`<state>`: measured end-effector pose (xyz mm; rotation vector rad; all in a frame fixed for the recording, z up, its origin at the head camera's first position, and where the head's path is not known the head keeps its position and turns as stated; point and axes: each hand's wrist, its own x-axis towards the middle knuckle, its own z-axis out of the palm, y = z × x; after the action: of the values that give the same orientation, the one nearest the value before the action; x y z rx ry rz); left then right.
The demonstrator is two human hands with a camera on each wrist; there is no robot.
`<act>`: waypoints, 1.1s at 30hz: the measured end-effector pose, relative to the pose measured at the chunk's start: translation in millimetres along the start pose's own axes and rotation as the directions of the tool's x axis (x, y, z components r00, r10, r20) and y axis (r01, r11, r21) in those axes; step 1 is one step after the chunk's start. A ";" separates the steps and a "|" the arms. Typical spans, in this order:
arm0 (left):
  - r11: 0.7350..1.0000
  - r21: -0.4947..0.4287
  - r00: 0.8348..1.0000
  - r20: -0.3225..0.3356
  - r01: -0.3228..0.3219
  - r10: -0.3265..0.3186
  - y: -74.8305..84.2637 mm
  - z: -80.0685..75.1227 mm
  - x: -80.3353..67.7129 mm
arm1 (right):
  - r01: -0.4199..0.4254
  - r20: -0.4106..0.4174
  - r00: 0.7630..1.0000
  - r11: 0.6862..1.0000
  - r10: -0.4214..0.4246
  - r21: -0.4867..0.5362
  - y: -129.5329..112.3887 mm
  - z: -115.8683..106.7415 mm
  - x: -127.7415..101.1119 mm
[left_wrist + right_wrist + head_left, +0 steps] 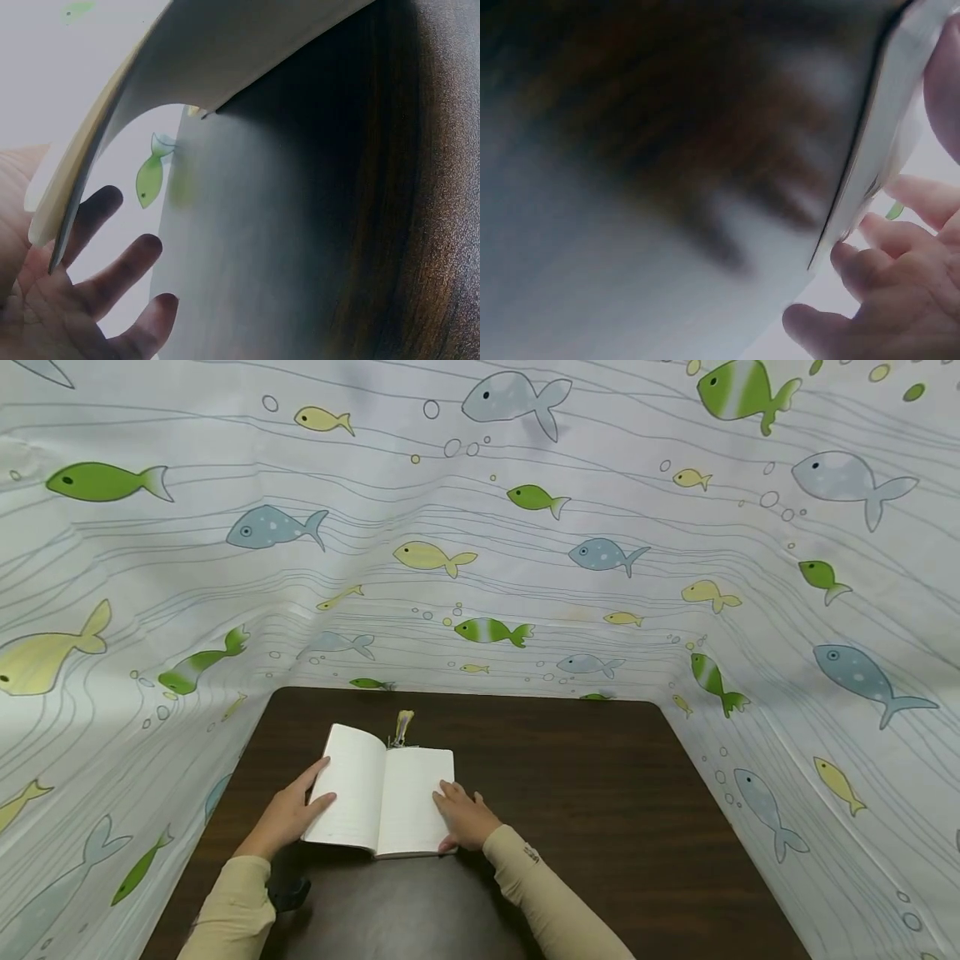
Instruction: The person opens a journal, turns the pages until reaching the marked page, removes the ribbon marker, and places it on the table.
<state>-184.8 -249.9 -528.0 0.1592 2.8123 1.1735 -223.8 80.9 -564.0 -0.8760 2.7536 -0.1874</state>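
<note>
Fingers (124, 274) of the left hand (287, 818) reach past the outer edge of the notebook (351, 789), with the thumb laid on the left page, so that the left half is held between thumb and hand; in the left wrist view, 3 fingertips spread apart, nearly straight, under the cover. The right hand (467, 818) lies on the outer margin of the right page, its fingers loosely bent and slightly apart, touching the paper near the edge; it pinches nothing that can be made out. In the right wrist view the fingertips sit right along the page edge.

The notebook is spread between the 2 hands, its 2 pale pages facing up and its left half tilted above the table (585, 793). Just beyond the top of its spine is a small yellowish item (402, 727), too small to identify.

Further back, 2 tan sleeves (232, 902) cover the arms, and a dark object (288, 894) sits beside the left wrist. The brown table has a pale sheen nearest the person. Around it hangs a white sheet (480, 452) printed with green, yellow and blue fish.
</note>
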 end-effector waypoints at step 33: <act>0.999 0.028 0.999 0.015 -0.036 0.036 -4.5 -1.9 -5.1 | 0.147 -0.335 0.941 0.942 -0.039 0.303 -48.5 -4.1 15.0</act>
<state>-180.3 -255.0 -529.6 0.2203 2.8260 1.1360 -210.1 33.0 -553.5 -0.9556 2.8473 -0.8495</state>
